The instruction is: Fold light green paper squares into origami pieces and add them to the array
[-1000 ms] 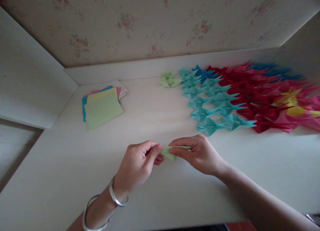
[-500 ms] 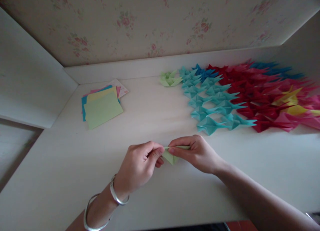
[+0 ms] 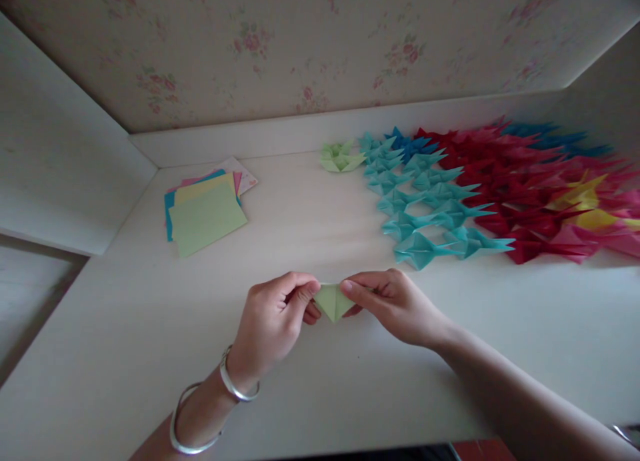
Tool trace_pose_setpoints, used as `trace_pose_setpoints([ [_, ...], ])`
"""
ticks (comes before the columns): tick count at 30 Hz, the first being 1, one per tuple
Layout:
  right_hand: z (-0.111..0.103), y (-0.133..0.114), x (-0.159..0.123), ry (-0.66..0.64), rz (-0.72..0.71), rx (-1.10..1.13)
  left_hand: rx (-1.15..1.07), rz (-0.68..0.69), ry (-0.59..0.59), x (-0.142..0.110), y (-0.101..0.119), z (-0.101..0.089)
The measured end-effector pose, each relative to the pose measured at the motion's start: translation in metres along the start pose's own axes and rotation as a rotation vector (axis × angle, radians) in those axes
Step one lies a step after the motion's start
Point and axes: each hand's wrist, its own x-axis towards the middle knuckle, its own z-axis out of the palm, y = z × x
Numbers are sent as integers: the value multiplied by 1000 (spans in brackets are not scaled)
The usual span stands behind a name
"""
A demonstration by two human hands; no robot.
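Note:
Between my two hands is a small folded piece of light green origami paper (image 3: 334,302), its lower tip pointing toward me and a crease running down its middle. My left hand (image 3: 281,318) pinches its left corner between thumb and fingers. On the opposite side, my right hand (image 3: 393,306) grips the right corner, thumb on top; the fingers hide that corner. Both hands are just above the white table (image 3: 300,394). Two silver bangles (image 3: 235,381) circle my left wrist.
A stack of coloured paper sheets (image 3: 207,218), light green on top, lies at the back left. One light green folded crane (image 3: 341,158) sits near the back wall. Rows of turquoise cranes (image 3: 420,248), then red cranes (image 3: 530,244) and pink, yellow and blue ones, fill the right.
My left hand has shifted slightly left and up. My right thumb has moved over the paper, and the folded piece now faces up more, showing a wider triangle between the hands.

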Motion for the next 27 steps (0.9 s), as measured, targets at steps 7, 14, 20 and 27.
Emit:
trace_pose_setpoints([
  [7, 7, 8, -2, 229, -214, -302, 135, -12, 194, 2, -9, 7],
  [14, 18, 14, -3, 277, -374, -395, -120, -112, 37, 0, -4, 12],
  [20, 14, 11, -4, 228, -312, -216, -388, -134, 80, 1, 3, 4],
  [27, 6, 7, -9, 111, -199, 453, -635, -251, 67, 10, 2, -5],
])
